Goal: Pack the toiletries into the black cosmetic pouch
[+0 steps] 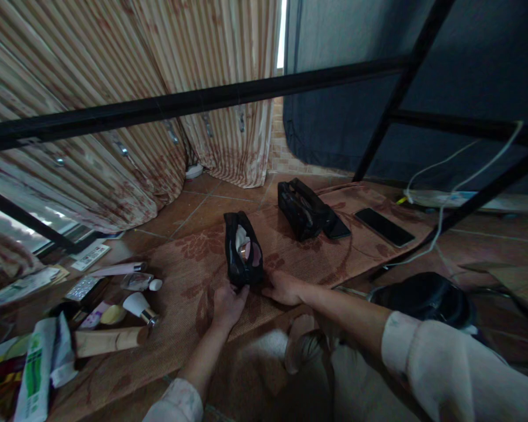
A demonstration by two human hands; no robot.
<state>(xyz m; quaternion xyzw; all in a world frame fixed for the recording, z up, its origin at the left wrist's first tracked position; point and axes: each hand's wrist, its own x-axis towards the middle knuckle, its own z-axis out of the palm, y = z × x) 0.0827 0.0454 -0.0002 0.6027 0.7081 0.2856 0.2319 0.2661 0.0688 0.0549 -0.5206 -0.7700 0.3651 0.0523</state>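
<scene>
An unzipped black pouch (230, 258) stands on the patterned reddish mat (180, 310), with a white item and a pinkish, shiny item showing inside. My left hand (229, 306) has its fingers closed on the near end of this pouch. Close to the pouch's lower right side, my right hand (287, 288) reaches in with its fingers apart; whether the fingertips touch the pouch is hard to see. A second black pouch (297, 214) sits farther back to the right, its top also parted.
Left on the mat lie a makeup brush (138, 308), a clear bottle (136, 281), a white-green tube (34, 369) and a beige tube (110, 341). A phone (384, 227) lies right. A black metal rail (229, 94) crosses ahead, and a white cable (442, 217) hangs right.
</scene>
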